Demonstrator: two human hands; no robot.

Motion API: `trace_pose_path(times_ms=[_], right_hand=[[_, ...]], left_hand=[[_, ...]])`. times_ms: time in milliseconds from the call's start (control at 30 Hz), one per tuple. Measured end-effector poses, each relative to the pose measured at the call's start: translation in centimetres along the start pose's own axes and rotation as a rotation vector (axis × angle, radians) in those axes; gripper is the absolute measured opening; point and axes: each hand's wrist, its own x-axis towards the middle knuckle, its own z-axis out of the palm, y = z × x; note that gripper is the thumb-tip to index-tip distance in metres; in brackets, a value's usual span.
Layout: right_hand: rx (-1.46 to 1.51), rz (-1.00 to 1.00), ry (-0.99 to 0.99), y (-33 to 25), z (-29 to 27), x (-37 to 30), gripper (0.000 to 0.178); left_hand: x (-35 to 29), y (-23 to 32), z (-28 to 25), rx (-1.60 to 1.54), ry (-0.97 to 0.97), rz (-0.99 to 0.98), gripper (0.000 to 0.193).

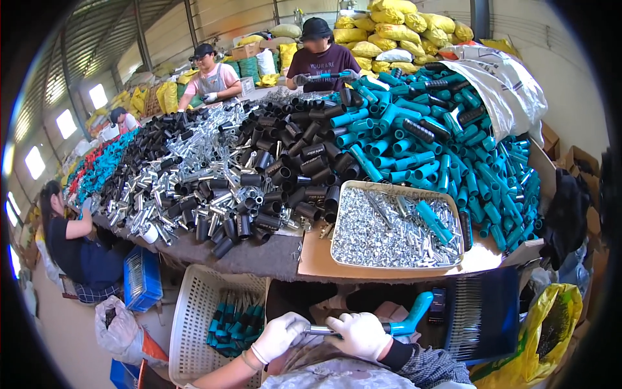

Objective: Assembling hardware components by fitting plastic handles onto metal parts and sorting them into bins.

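Note:
Low in front of me I hold a teal-handled metal tube (321,329) roughly level, its bent teal end pointing right and upward. My left hand (285,334), in a white glove, is closed on the tube's left end. Wrapped round its middle, close to the teal part, is my right hand (359,335), also white-gloved. What sits under the fingers is hidden. Ahead, a shallow tray (335,249) of small silvery metal parts stands on cardboard at the table edge, with a teal sleeve (434,222) lying on the parts.
Heaps of teal sleeves (414,136), black sleeves (311,165) and metal tubes (220,139) cover the table. A white basket (188,324) with teal-handled pieces stands at my left. To my right are a blue bin (499,324) of metal rods and a yellow sack (560,324). Several co-workers sit around.

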Motion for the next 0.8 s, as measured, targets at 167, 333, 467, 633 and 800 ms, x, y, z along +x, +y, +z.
trace_pose_path(times_ms=[167,333,467,633,800], right_hand=[[0.392,-0.051,-0.190,1.7,-0.9,0.5,0.042],[0.599,-0.119,-0.304,2.8,-0.6,1.0,0.047],[0.357,-0.076,-0.034,1.1,-1.5,0.7,0.036],[0.488,-0.105,-0.092,1.3,-0.9,1.2,0.034],[0.598,-0.078,-0.097,1.3,-0.9,1.3,0.033]], left_hand=[[-1.0,0.8,0.8,0.069,0.109,0.185,0.020],[-1.0,1.3,-1.9,0.456,-0.141,0.693,0.031],[-0.8,2.7,-2.7,0.172,-0.071,0.072,0.055],[-1.0,1.8,-1.7,0.151,-0.035,0.358,0.023],[-0.6,2.4,-2.0,0.345,0.019,0.642,0.040]])
